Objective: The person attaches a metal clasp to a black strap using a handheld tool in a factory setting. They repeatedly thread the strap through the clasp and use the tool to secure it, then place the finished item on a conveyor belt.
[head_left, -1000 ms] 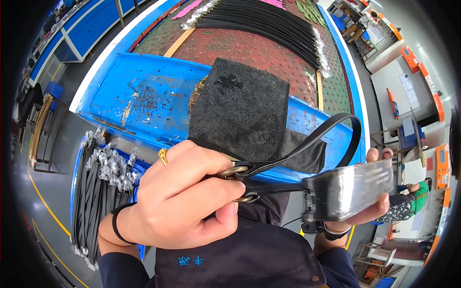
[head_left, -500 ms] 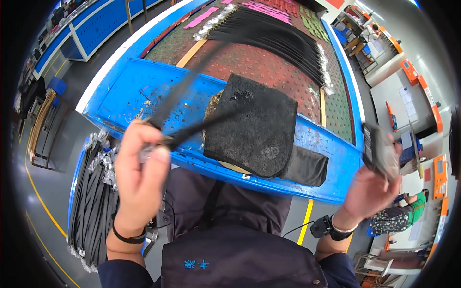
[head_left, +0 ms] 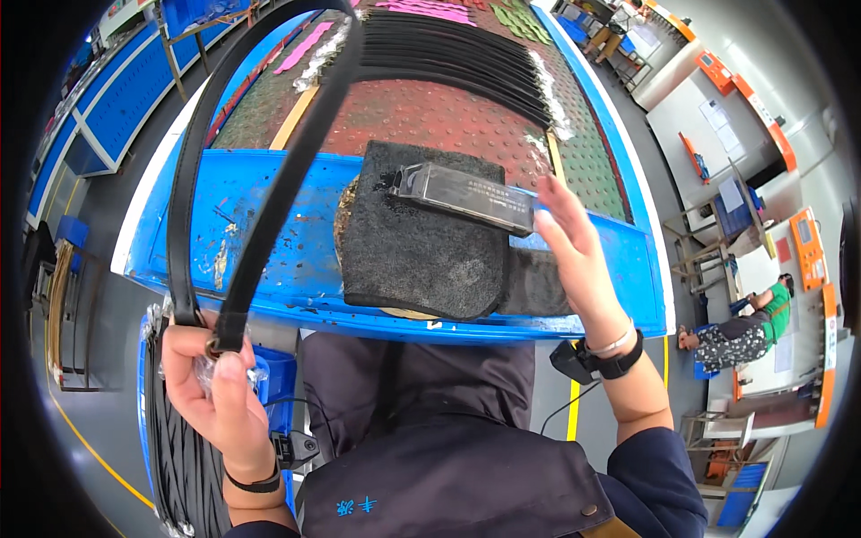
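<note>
My left hand grips a black leather belt by its two ends, near a small brass-coloured fitting and some clear plastic wrap. The rest of the strap rises in a tall loop in front of the blue tray. My right hand is open, fingers spread, beside the right end of a flat, dark oblong case with a glossy, see-through look and light print. That case lies slantwise on a black cloth pad. Whether a fingertip touches it I cannot tell.
The pad sits on a blue tray along the bench's near edge. Beyond it, several black belts with wrapped ends lie across a studded surface. More black belts hang at lower left. A person in green is at far right.
My right hand has brought the dark case in from the right, laid it on the pad and let go. The belt in my left hand has swung up into a loop. The view has shifted.
</note>
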Motion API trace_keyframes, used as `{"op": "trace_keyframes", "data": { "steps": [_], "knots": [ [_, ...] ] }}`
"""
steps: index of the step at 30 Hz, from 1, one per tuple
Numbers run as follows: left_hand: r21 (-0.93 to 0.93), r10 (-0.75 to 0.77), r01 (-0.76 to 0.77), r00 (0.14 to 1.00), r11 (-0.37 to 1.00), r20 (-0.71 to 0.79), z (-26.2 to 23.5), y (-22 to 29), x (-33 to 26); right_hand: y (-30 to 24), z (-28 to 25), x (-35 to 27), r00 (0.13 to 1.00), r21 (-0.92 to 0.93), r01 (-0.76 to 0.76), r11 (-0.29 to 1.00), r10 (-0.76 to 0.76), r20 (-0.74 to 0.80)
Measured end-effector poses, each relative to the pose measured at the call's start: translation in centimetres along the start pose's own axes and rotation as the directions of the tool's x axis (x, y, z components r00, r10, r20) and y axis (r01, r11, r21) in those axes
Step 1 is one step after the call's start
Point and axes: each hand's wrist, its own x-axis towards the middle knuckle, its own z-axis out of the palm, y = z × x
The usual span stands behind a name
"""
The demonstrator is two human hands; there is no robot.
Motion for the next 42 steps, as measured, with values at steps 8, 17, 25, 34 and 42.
{"op": "trace_keyframes", "data": {
  "steps": [8,17,25,34,42],
  "knots": [
    [0.291,0.225,-0.287,0.947,0.913,0.229,2.0,-0.5,-0.6,-0.3,-0.9,-7.4,0.954,-0.782,0.299,0.547,-0.192,0.23],
    [0.286,0.403,-0.55,0.803,0.785,0.439,6.2,1.2,-0.8,-7.3,-0.3,-8.9,0.649,-0.539,0.736,0.409,-0.652,0.391],
    [0.261,0.456,-0.613,0.755,0.746,0.471,7.1,1.4,-1.3,-7.4,1.1,-8.2,0.588,-0.5,0.786,0.364,-0.692,0.42],
    [0.244,0.508,-0.663,0.718,0.708,0.475,7.5,1.2,-1.5,-7.7,0.6,-8.6,0.602,-0.451,0.782,0.429,-0.707,0.371],
    [0.26,0.523,-0.692,0.695,0.673,0.493,7.7,1.4,-1.4,-8.2,0.9,-7.8,0.648,-0.323,0.762,0.562,-0.654,0.391]
  ]
}}
